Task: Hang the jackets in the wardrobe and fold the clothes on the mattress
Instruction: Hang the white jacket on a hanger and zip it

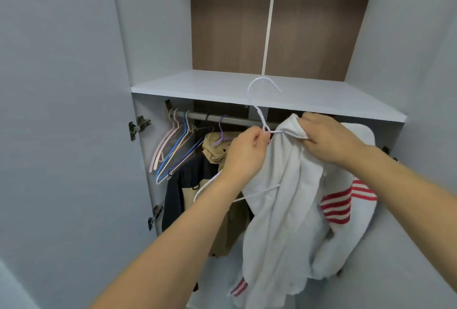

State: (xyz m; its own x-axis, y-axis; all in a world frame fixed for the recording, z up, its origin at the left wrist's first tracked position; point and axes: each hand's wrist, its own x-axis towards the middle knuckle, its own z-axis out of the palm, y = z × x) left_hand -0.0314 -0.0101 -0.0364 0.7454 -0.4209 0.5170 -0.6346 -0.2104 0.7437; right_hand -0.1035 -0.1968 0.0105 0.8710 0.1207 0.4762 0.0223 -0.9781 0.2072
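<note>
Pinching the neck of a white wire hanger point(261, 113), the left hand point(243, 153) holds it up in front of the wardrobe rail point(237, 120), while the right hand point(329, 138), just beside, grips the collar of a white red-striped jacket point(284, 209) draped below. Behind the grip, a tan-and-navy jacket point(217, 185) hangs in the wardrobe point(247, 86); further left, empty hangers point(173, 145) crowd the rail. Both forearms reach upward.

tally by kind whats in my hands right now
hanger: 1, white, pinched by left hand
jacket: 1, white with red stripes, gripped by right hand
total: 2
</note>
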